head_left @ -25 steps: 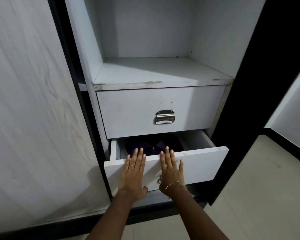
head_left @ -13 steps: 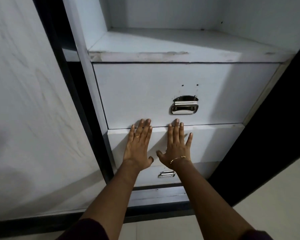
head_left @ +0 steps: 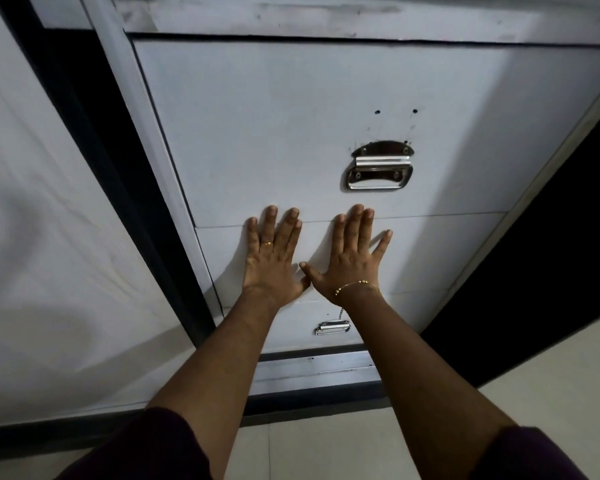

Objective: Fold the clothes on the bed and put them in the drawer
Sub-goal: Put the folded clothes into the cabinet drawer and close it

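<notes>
Both hands lie flat in my head view, the left hand (head_left: 272,259) and right hand (head_left: 352,259) side by side with fingers straight, grasping nothing, palms pressed on the front of the lower drawer (head_left: 440,258), which sits flush under the upper drawer (head_left: 257,133). I see no clothes, so I judge them shut inside. The drawer is a stiff board box that should slide easily; to reopen it I would hook its handle (head_left: 332,328), just below my right wrist.
</notes>
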